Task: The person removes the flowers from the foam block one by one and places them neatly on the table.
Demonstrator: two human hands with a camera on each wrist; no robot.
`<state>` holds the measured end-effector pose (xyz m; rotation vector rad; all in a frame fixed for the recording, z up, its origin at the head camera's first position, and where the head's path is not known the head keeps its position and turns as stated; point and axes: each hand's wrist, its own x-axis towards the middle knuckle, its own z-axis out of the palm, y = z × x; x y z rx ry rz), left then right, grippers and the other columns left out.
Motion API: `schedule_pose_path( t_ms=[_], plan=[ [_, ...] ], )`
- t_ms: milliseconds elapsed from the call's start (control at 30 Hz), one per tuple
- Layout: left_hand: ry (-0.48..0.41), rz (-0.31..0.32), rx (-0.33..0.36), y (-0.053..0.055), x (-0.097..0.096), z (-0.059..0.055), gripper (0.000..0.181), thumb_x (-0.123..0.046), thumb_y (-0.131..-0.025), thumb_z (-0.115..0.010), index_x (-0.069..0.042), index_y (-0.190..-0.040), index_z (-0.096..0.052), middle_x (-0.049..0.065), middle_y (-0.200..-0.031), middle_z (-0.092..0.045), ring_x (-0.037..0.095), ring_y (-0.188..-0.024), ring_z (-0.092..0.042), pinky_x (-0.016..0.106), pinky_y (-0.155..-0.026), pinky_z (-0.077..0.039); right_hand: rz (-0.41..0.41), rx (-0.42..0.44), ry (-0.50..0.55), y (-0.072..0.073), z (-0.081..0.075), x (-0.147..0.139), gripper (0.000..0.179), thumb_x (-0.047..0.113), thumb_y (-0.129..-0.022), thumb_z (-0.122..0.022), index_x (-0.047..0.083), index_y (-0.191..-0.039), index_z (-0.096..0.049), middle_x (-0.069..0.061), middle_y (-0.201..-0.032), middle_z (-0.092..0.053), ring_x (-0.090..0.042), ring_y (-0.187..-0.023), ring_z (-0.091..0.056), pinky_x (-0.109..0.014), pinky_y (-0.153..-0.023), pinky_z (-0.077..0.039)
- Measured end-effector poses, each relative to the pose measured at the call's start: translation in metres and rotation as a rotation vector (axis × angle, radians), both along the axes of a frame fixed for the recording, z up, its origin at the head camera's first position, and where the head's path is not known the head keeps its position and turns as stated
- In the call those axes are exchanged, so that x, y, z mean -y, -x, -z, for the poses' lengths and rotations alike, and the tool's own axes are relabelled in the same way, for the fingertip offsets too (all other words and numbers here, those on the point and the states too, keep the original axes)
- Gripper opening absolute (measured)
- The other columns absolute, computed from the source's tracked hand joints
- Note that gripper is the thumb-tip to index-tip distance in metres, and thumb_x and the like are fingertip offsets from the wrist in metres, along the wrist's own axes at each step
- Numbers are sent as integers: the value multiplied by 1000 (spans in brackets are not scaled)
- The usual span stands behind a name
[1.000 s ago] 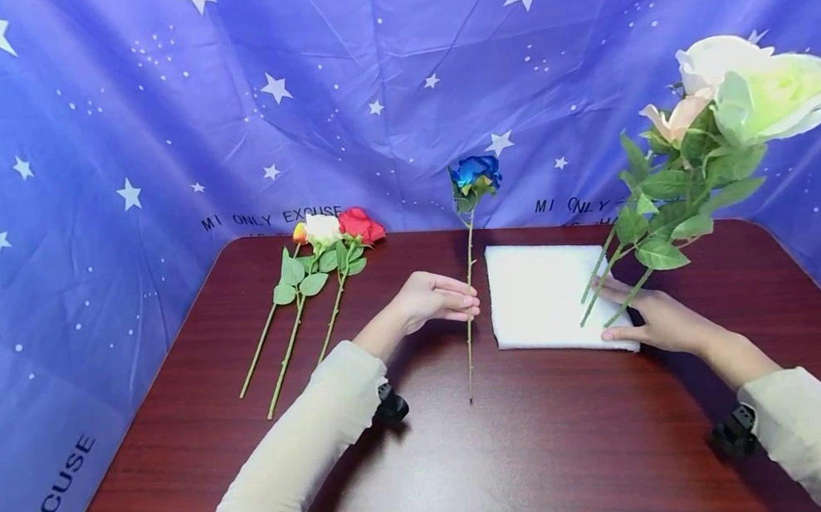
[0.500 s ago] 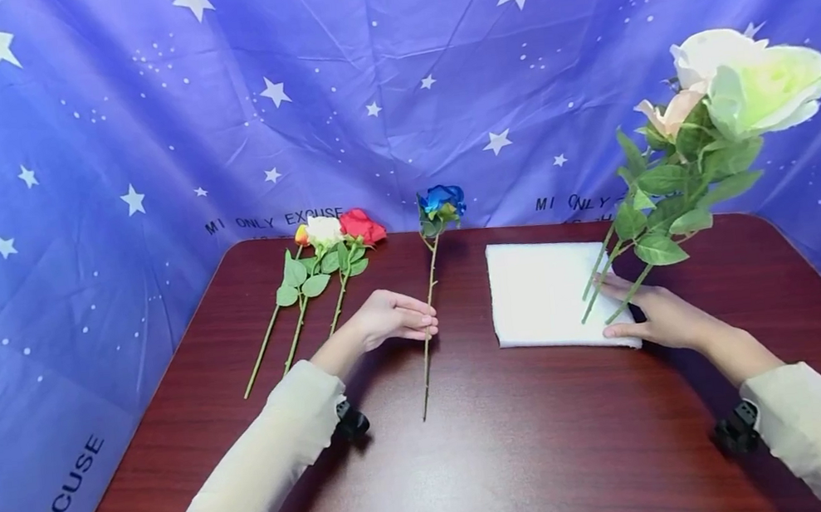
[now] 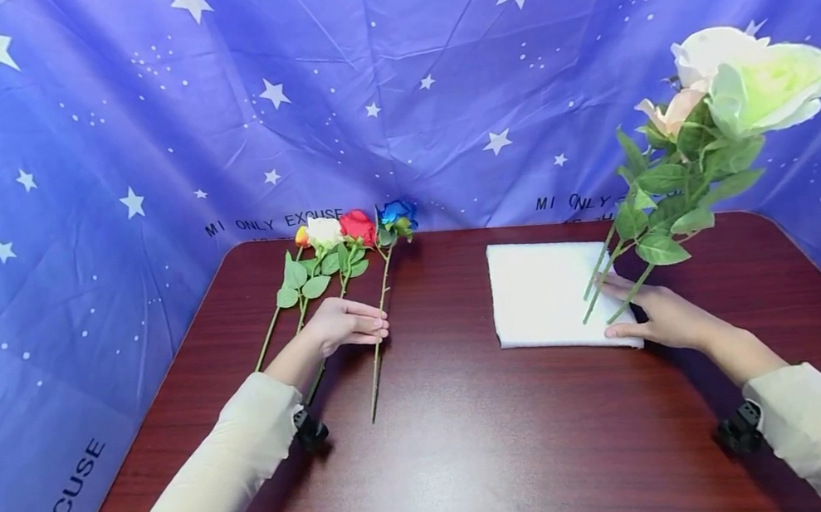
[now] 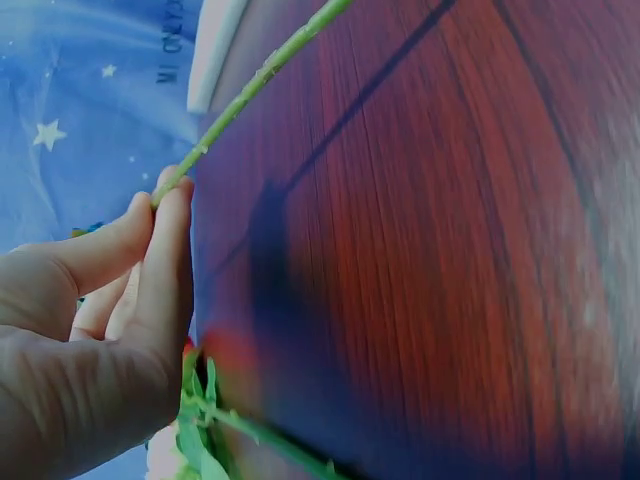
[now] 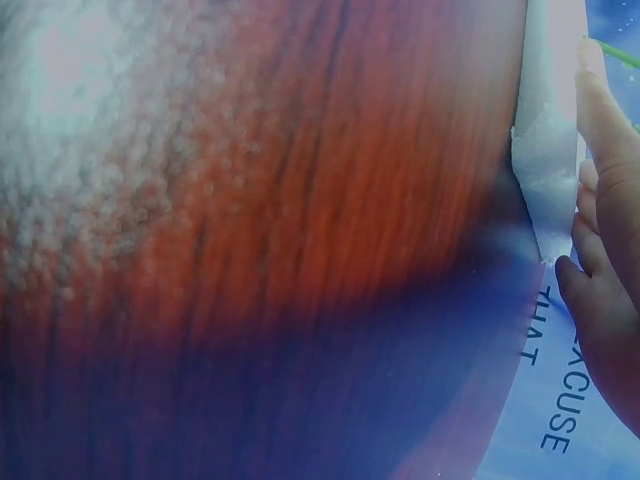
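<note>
My left hand point(image 3: 343, 326) pinches the thorny stem of a blue rose point(image 3: 386, 267) between thumb and fingertips. In the left wrist view its green stem point(image 4: 255, 85) slants above the tabletop, its shadow below. Just left of it lie a red rose point(image 3: 358, 228), a white rose point(image 3: 324, 232) and an orange-yellow flower point(image 3: 302, 236), their stems partly hidden by my hand and forearm. My right hand point(image 3: 668, 319) rests with extended fingers on the right side of a white foam block point(image 3: 542, 296). A pale green rose point(image 3: 772, 89), a white rose point(image 3: 716, 55) and a pink rose point(image 3: 672, 112) stand tilted in that block.
The dark red wooden table point(image 3: 432, 462) stands against a blue star-patterned curtain point(image 3: 375, 59). The standing roses' leaves point(image 3: 674, 195) overhang the right hand. Black wrist cameras sit at both sleeve cuffs.
My left hand has carried the blue rose leftward, away from the foam block to beside the red rose, and its bloom is lower in view. The right hand stays at the block.
</note>
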<state>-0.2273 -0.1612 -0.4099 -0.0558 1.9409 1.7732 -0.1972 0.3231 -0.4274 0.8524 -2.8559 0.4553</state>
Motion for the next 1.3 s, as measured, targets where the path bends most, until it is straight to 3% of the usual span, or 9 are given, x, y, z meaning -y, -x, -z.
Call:
schedule_pose_path(
  t_ms=[200, 433, 700, 833, 900, 967, 1067, 1200, 1300],
  plan=[
    [32, -41, 35, 6, 11, -1, 37, 12, -89, -56, 21, -125, -50, 1, -74, -71, 10, -68, -70, 23, -70, -63, -3, 14, -14, -1, -2, 1, 69, 33, -78, -78, -5, -132, -55, -29, -140, -48, -47, -119, -54, -45, -92, -44],
    [70, -58, 68, 17, 11, -1, 37, 10, -90, -56, 20, -125, -50, 2, -71, -71, 9, -65, -69, 20, -65, -62, 4, 16, -16, 0, -2, 0, 70, 32, -78, -78, -5, -132, -54, -30, -141, -47, -47, -119, -55, -44, -93, -44],
    [127, -83, 81, 26, 4, 0, 35, 11, -90, -54, 18, -124, -53, 0, -69, -69, 8, -63, -67, 17, -61, -60, -5, 7, -1, -1, -1, -2, 69, 33, -77, -79, -4, -131, -56, -29, -140, -49, -46, -119, -55, -22, -91, -43],
    [139, -139, 62, 27, 1, 3, 33, 14, -88, -55, 20, -121, -54, 1, -66, -67, 9, -59, -66, 18, -59, -60, -15, 2, 16, -1, 0, -2, 69, 32, -76, -79, -4, -130, -56, -29, -139, -50, -47, -119, -55, -2, -94, -32],
    [157, -165, 42, 26, 1, 4, 32, 14, -87, -57, 19, -118, -56, 2, -65, -67, 8, -58, -66, 18, -58, -60, -14, 6, 20, -1, -1, -2, 69, 32, -76, -79, -4, -131, -56, -29, -139, -50, -47, -119, -54, 2, -94, -28],
    [181, -179, 16, 25, 1, 5, 31, 13, -86, -60, 19, -116, -57, 1, -64, -67, 8, -57, -65, 18, -58, -60, -9, 8, 18, -1, -1, -2, 69, 33, -76, -79, -3, -131, -56, -29, -139, -49, -47, -119, -54, -1, -94, -32],
    [214, -192, -20, 23, 3, 4, 31, 11, -84, -63, 19, -114, -59, 2, -65, -67, 7, -57, -64, 19, -60, -61, -3, 7, 5, -1, -2, -2, 69, 33, -77, -79, -3, -131, -56, -29, -140, -49, -47, -119, -55, -19, -93, -43],
    [268, -196, -70, 21, 5, 1, 31, 10, -82, -66, 17, -112, -62, 6, -72, -72, 6, -60, -66, 24, -69, -63, -7, 13, -9, 0, -1, -2, 71, 33, -77, -79, -4, -132, -55, -30, -140, -48, -48, -118, -55, -39, -91, -46],
    [308, -207, -105, 20, 6, -4, 30, 8, -82, -68, 16, -111, -64, 5, -72, -73, 4, -61, -66, 23, -70, -63, -8, 14, -10, 0, 0, -2, 71, 33, -77, -79, -4, -132, -54, -31, -139, -48, -49, -117, -55, -42, -90, -46]
  ],
)
